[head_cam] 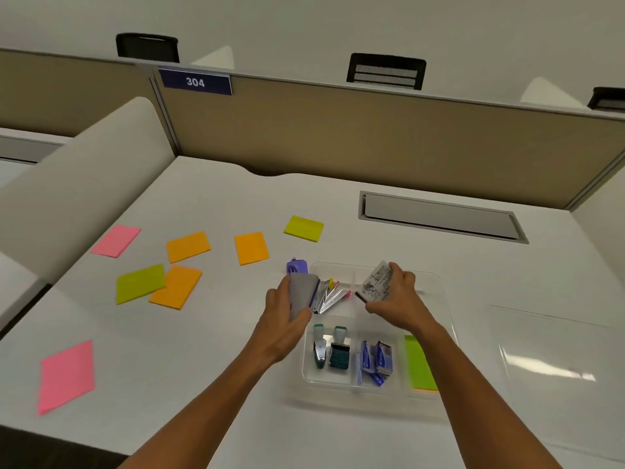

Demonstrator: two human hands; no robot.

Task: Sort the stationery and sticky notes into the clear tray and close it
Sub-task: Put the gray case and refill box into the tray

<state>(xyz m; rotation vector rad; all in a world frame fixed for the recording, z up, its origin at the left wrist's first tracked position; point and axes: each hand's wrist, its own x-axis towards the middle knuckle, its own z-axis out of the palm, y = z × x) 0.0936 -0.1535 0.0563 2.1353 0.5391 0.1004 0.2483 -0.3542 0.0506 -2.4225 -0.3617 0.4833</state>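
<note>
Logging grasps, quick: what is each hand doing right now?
Left hand: closed on the grey stapler.
Right hand: closed on the small printed box.

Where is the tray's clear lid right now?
In the head view, the clear lid lies flat on the desk, right of the clear tray, beyond the person's right forearm.

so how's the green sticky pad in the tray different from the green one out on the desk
The green pad in the tray lies inside the clear tray, in its right-hand compartment; the green pad on the desk lies loose, left of the tray. The tray one sits atop an orange pad whose edge peeks out; the desk one touches or slightly overlaps an orange pad beside it. Both lie flat.
</note>
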